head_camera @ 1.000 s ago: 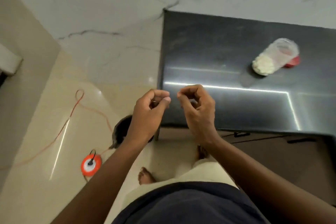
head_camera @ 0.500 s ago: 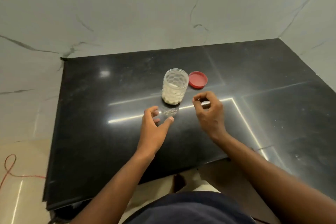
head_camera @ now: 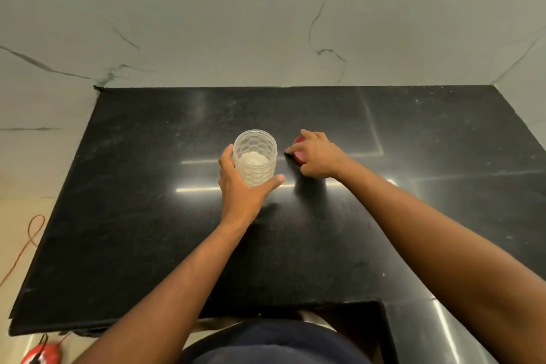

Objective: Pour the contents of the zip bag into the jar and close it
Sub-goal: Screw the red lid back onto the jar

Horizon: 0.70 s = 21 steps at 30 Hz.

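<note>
Head view, only one. Black polished counter (head_camera: 147,230) fills the middle of the frame, pale veined marble wall (head_camera: 206,23) across the top.

Clear plastic jar (head_camera: 255,161) stands upright just left of frame centre, honeycomb pattern on its wall, mouth open, no lid on it. White contents (head_camera: 254,159) sit in the lower part, roughly half full.

Left hand (head_camera: 240,186) wraps the jar from the near side: thumb out to the right along the base, fingers curled round the left wall, touching it. Gripping the jar, jar on the counter.

Red lid (head_camera: 299,154) lies on the counter just right of the jar, not touching it. Right hand (head_camera: 317,156) is over the lid, fingers curved down onto it, covering most of it; only the left edge of the lid shows. Fingers touch the lid, but whether they have closed on it, cannot tell.

Zip bag not visible anywhere in frame.

Both forearms bare, coming in from the bottom edge. Dark shirt (head_camera: 274,346) at bottom centre.

Lower left corner: an orange-red round object (head_camera: 41,354) on the pale floor (head_camera: 26,186), thin red cord (head_camera: 29,236) looping up the left edge.
</note>
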Each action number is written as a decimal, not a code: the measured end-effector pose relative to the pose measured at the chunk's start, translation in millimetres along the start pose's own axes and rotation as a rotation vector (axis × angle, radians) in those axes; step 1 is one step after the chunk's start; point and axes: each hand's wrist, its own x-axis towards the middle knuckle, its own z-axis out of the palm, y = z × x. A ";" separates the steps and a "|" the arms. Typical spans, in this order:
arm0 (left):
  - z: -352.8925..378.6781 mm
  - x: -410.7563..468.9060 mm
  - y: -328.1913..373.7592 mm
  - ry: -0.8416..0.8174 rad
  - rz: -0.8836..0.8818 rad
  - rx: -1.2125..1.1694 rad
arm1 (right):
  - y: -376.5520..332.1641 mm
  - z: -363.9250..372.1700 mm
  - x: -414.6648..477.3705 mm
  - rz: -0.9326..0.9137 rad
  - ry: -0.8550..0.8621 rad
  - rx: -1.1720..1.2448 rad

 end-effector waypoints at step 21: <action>-10.5 23.5 1.0 -0.018 0.080 0.169 | -72.3 -35.0 -55.4 -0.374 0.378 0.415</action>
